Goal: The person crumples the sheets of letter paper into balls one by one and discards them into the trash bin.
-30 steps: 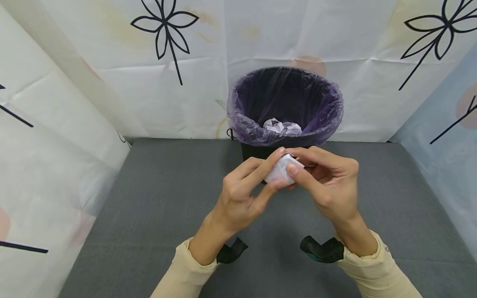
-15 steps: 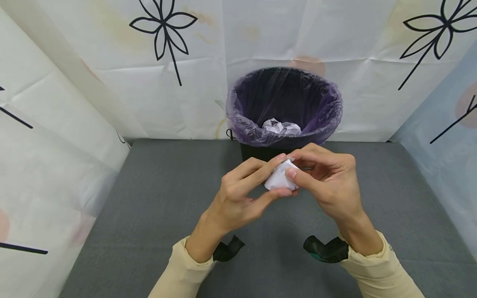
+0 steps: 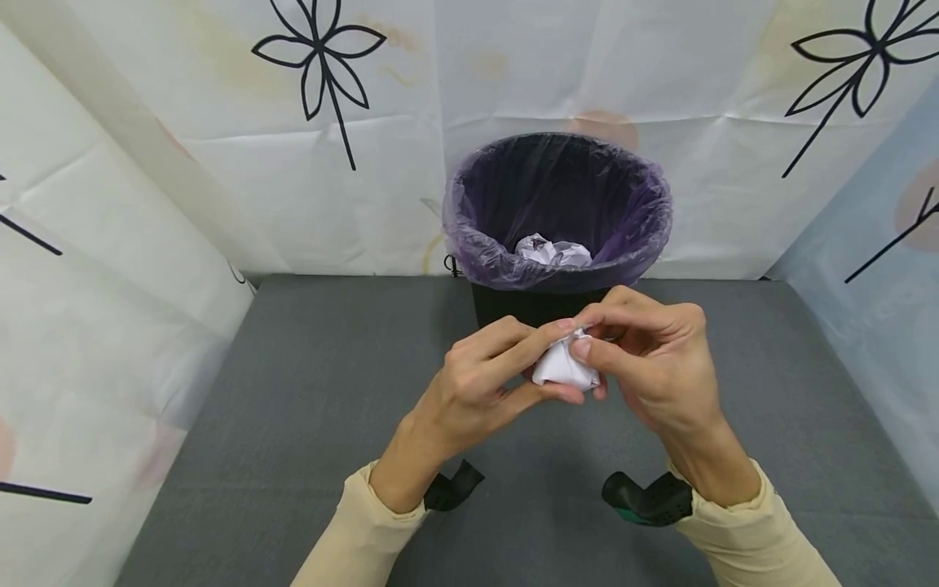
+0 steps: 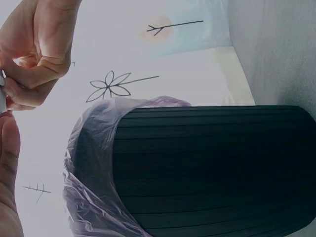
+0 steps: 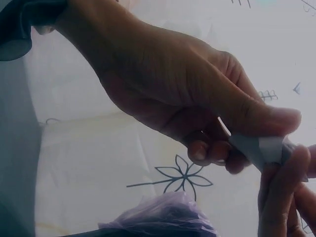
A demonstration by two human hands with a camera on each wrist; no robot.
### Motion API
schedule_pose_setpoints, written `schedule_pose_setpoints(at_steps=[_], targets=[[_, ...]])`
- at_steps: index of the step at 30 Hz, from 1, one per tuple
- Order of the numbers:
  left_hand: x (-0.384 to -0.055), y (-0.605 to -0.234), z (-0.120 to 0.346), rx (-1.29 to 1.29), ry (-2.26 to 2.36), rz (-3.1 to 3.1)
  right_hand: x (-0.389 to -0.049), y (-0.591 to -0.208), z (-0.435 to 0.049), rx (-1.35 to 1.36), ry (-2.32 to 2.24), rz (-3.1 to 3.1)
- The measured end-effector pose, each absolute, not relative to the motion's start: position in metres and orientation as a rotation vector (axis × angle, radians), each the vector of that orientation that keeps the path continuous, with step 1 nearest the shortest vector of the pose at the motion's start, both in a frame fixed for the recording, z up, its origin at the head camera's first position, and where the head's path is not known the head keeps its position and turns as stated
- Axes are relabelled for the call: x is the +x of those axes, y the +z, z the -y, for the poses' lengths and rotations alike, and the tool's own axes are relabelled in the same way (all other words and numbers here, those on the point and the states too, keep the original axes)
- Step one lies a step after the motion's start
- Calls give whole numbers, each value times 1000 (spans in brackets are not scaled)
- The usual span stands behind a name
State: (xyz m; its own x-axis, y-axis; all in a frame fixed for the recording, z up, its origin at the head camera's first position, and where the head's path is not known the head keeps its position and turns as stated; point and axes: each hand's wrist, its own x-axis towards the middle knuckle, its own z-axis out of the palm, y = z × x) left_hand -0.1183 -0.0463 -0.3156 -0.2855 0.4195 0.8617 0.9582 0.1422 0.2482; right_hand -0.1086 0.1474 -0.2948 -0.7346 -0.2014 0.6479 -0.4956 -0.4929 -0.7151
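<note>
A small wad of folded white paper (image 3: 563, 367) is held between both hands in front of the bin. My left hand (image 3: 477, 383) pinches it from the left, fingers along the top and thumb below. From the other side my right hand (image 3: 660, 359) grips it, thumb pressed on its near face. In the right wrist view the paper (image 5: 269, 148) shows grey between the right thumb and the left fingers. Only a sliver of it appears at the left edge of the left wrist view, beside the right hand (image 4: 42, 44).
Behind the hands stands a black bin (image 4: 212, 168) lined with a purple plastic bag (image 3: 499, 265). Crumpled white paper (image 3: 553, 251) lies inside it. A grey surface (image 3: 330, 391) spreads below, bordered by white patterned sheets (image 3: 352, 204). Each wrist carries a dark strap-like mount (image 3: 649, 499).
Both hands have moved slightly toward me and right with the paper, and the paper has turned a little between the fingers. The bin and its contents stay put.
</note>
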Motion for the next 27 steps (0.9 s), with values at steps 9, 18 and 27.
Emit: schedule_pose_setpoints(at_steps=[9,18,27], targets=[[-121,-317,43,-1295,-1234,1624,-102,-291,-151,1087,2168,1700],[-123,-321,43,-1240,-1437,1499,-100,-297,-150,1234,2109,1667],[-121,-321,37,-1212,-1485,1473,-97,-301,-132,1060,1978,1530]])
